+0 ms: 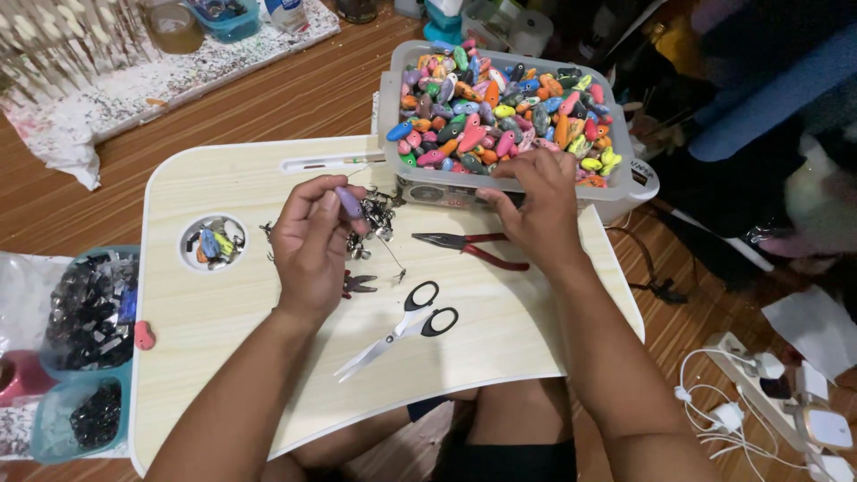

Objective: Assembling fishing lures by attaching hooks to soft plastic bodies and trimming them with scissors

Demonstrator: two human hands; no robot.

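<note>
My left hand (pixel 312 241) is raised over a pale wooden lap table (pixel 223 312) and pinches a small purple lure-shaped piece (pixel 349 203) between thumb and fingers. A thin wire (pixel 393 254) hangs beneath it, over a pile of small metal hooks (pixel 377 214). My right hand (pixel 536 201) rests on the front rim of a grey tub (pixel 625 192) heaped with colourful painted pieces (pixel 504 107), fingers curled over the edge. Red-handled pliers (pixel 469 245) lie just below that hand.
Black-handled scissors (pixel 406 326) lie mid-table. A round cup hole (pixel 214 241) in the table holds a few painted pieces. Blue trays (pixel 85 357) of dark metal parts sit at the left. A power strip with white plugs (pixel 768 393) lies on the floor at right.
</note>
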